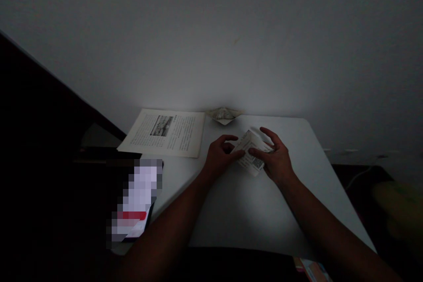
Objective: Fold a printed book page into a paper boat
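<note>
1. A dim white wall [218, 35] rises behind the table.
2. The white table [244, 211] stands in low light, its far edge by the wall.
3. A printed sheet [161, 134] with a dark picture lies at the table's far left corner.
4. A lit phone [140, 200], its screen blurred into blocks, rests along the table's left edge.
5. The right hand [279, 158], above the table's middle, pinches the paper, thumb on its face, forefinger raised.
6. The left hand [223, 154] pinches the paper's other side, forefinger stretched out.
7. The folded, printed paper [249, 143] is held over mid-table.
8. A pointed fold [224, 116] sits at the table's far edge.
</note>
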A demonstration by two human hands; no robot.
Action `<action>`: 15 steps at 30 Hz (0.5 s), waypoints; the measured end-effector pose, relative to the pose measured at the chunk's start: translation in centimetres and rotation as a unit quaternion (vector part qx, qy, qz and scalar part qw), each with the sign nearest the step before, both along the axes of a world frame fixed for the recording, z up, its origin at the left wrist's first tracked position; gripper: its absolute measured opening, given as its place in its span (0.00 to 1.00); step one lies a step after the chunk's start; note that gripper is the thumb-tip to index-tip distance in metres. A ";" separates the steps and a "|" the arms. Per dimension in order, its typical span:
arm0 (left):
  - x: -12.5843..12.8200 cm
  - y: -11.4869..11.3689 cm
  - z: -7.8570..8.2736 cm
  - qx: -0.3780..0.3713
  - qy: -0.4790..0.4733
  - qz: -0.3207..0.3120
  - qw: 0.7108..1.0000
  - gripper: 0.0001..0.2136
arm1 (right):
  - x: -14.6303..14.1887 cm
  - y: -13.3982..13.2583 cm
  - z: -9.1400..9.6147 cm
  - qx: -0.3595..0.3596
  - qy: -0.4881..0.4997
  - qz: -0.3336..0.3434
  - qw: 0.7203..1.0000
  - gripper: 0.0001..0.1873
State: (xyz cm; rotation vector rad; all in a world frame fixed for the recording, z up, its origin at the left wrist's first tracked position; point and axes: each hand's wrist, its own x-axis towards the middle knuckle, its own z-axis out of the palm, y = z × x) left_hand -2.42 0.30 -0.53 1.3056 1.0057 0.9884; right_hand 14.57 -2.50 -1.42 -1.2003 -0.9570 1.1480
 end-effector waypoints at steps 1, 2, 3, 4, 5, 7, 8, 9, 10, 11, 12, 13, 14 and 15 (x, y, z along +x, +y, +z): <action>0.0 0.0 0.0 -0.001 0.002 0.000 1.000 0.21 | 0.0 0.0 0.0 -0.002 -0.001 0.000 1.000 0.44; 0.0 0.0 0.0 -0.005 0.002 0.000 1.000 0.21 | 0.0 0.0 0.0 -0.004 0.001 0.001 1.000 0.44; -0.1 0.0 0.0 -0.012 0.000 0.000 1.000 0.21 | 0.0 0.0 0.0 -0.006 0.004 0.001 1.000 0.45; -0.1 0.1 0.0 -0.020 -0.004 0.002 1.000 0.21 | 0.0 0.0 0.0 -0.007 0.009 0.001 1.000 0.45; -0.2 0.1 0.0 -0.029 -0.009 0.004 1.000 0.21 | 0.0 0.1 0.0 -0.007 0.013 0.001 1.000 0.45; -0.3 0.2 0.0 -0.043 -0.016 0.007 0.999 0.22 | -0.1 0.2 -0.1 -0.006 0.023 0.003 1.000 0.45; -0.3 0.3 0.0 -0.049 -0.015 0.009 0.999 0.22 | -0.1 0.2 -0.1 -0.005 0.027 0.004 1.000 0.45; -0.3 0.3 0.1 -0.055 -0.012 0.011 0.998 0.23 | -0.1 0.2 -0.2 -0.006 0.031 0.004 0.999 0.45; -0.3 0.3 0.1 -0.061 -0.007 0.014 0.998 0.23 | -0.1 0.3 -0.2 -0.006 0.037 0.004 0.999 0.44; -0.3 0.4 0.1 -0.066 -0.002 0.016 0.998 0.23 | -0.1 0.3 -0.2 -0.007 0.041 0.003 0.999 0.44; -0.3 0.4 0.1 -0.068 0.002 0.020 0.997 0.23 | -0.1 0.3 -0.2 -0.009 0.045 0.002 0.999 0.43; -0.3 0.4 0.1 -0.067 0.004 0.024 0.997 0.23 | -0.1 0.3 -0.3 -0.010 0.048 0.000 0.999 0.43; -0.3 0.4 0.1 -0.063 0.006 0.030 0.998 0.23 | -0.1 0.3 -0.3 -0.010 0.049 -0.001 0.999 0.43; -0.3 0.4 0.1 -0.058 0.007 0.037 0.998 0.23 | -0.1 0.3 -0.3 -0.010 0.049 -0.003 0.999 0.42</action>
